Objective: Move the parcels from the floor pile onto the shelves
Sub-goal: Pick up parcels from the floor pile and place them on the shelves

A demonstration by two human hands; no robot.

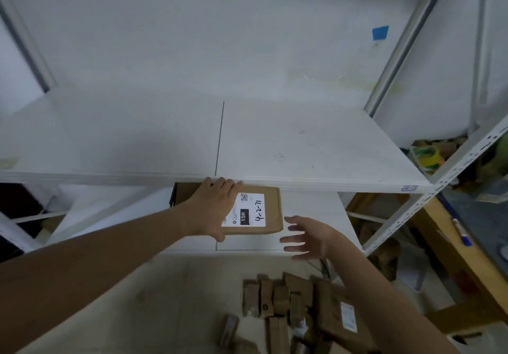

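Nearest, on the floor: the pile [288, 307] of brown parcels, many left. Just beyond it the right hand [308, 239] hovers, fingers spread wide, holding nothing, a little right of the one raised parcel [272, 210]. Next the left hand [217, 210] grips that labelled parcel across its top, thumb at the near edge, fingers over the far edge. It lies over the lower shelf [310, 205], its far end under the upper shelf [302, 147]; contact cannot be told. No parcel shows on the upper shelf. Judgement: early days, nearly the whole pile remains.
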